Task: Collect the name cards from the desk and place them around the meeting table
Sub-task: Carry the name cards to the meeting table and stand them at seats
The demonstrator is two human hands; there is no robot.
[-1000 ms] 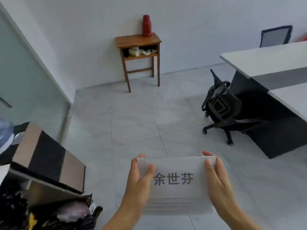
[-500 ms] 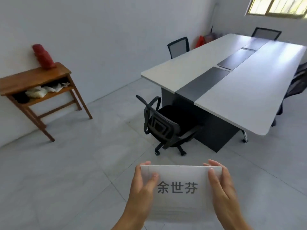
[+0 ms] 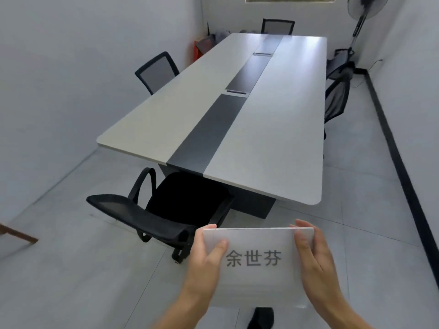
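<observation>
1. The left hand (image 3: pixel 204 260) and the right hand (image 3: pixel 313 260) each hold one side of a stack of white rectangular name cards (image 3: pixel 259 264) — both grips closed on it.
2. The stack is held above the floor, near the long white-and-grey meeting tabletop (image 3: pixel 273 129) — a black mesh office chair (image 3: pixel 166 210) stands between.

A black mesh office chair (image 3: pixel 164 210) stands at the near end of the room on pale floor tiles (image 3: pixel 71 269). Another chair (image 3: pixel 156 71) sits along the left wall, a third (image 3: pixel 277 26) at the far end, and one more (image 3: pixel 337 98) on the right. A pedestal fan (image 3: pixel 364 17) stands in the far right corner. A red object (image 3: pixel 196 50) leans by the far left wall. A wooden leg (image 3: pixel 16 232) shows at the left edge
</observation>
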